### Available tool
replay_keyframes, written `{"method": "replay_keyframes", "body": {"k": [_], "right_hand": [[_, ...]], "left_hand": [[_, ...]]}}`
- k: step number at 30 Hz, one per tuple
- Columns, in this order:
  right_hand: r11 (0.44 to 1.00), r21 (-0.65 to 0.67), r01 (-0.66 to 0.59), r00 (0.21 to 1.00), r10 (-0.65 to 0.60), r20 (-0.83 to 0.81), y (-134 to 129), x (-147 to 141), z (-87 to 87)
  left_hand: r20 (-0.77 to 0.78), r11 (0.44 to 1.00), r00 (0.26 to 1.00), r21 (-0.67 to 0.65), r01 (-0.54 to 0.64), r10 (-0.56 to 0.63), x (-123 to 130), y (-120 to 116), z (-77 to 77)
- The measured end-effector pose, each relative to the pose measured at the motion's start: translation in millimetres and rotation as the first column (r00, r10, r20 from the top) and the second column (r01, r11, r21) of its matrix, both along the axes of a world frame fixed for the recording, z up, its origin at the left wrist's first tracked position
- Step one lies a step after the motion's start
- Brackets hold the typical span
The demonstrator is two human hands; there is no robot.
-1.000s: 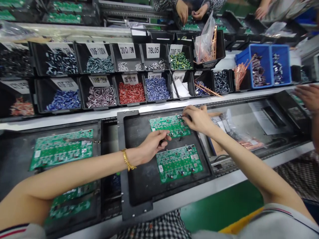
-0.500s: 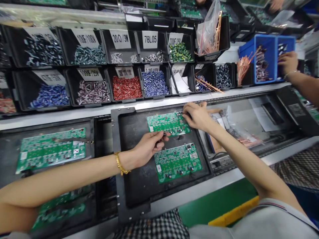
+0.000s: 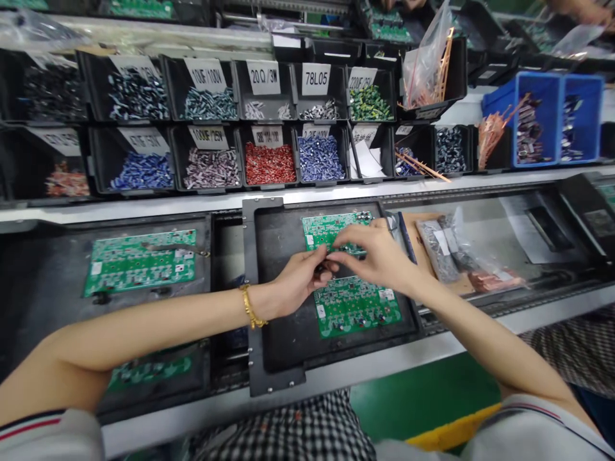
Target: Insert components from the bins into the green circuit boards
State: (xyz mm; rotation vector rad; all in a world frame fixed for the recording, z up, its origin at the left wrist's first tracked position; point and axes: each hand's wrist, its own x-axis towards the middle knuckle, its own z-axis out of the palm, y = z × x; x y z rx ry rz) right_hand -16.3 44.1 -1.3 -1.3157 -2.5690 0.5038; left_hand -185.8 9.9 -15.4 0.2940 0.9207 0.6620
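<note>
My left hand (image 3: 300, 282), a gold bracelet at its wrist, is closed with small dark electronic components partly showing between its fingers. My right hand (image 3: 377, 253) pinches at the left fingertips; what lies in that pinch is too small to make out. Both hands hover over two green circuit boards lying in a black tray (image 3: 283, 346). The upper circuit board (image 3: 314, 225) is partly covered by the right hand. Below it, the lower circuit board (image 3: 355, 317) carries a few small upright parts along its front edge.
Labelled black bins of loose components, such as the red capacitor bin (image 3: 270, 160), line the back. At left another tray holds a circuit board (image 3: 144, 259) with a dark strip across it. Blue bins (image 3: 538, 118) stand at the right, beyond bagged parts (image 3: 439, 250).
My right hand has moved left and down from the upper board's right corner to meet my left fingertips. The view has shifted, and another person's hand has left the blue bins.
</note>
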Motion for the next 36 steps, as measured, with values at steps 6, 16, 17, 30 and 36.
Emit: {"method": "replay_keyframes", "body": {"k": [6,16,17,30,36], "right_hand": [[0.995,-0.016,-0.096,0.992,0.097,0.077,9.7,-28.8,-21.8],[0.978,0.000,-0.209,0.965,0.206,0.164,21.5,-35.3,-33.4],[0.976,0.017,-0.219,0.959,0.212,0.185,20.6,-36.3,-32.8],[0.998,-0.012,-0.063,0.998,0.062,-0.019,-23.3,-20.3,-7.5],[0.975,0.220,-0.011,0.996,-0.009,0.090,-67.5,31.0,12.6]], "left_hand": [[-0.021,0.994,1.000,-0.108,0.018,-0.020,-12.9,-16.7,1.5],[-0.094,0.989,0.987,-0.080,0.124,-0.131,-23.1,-18.1,-3.4],[-0.102,0.990,0.987,-0.080,0.113,-0.121,-23.1,-17.7,-3.2],[-0.060,0.959,0.990,-0.245,-0.142,0.131,-8.1,-16.3,-1.0],[0.070,0.974,0.995,-0.211,0.085,-0.072,28.1,-27.8,7.3]]}}
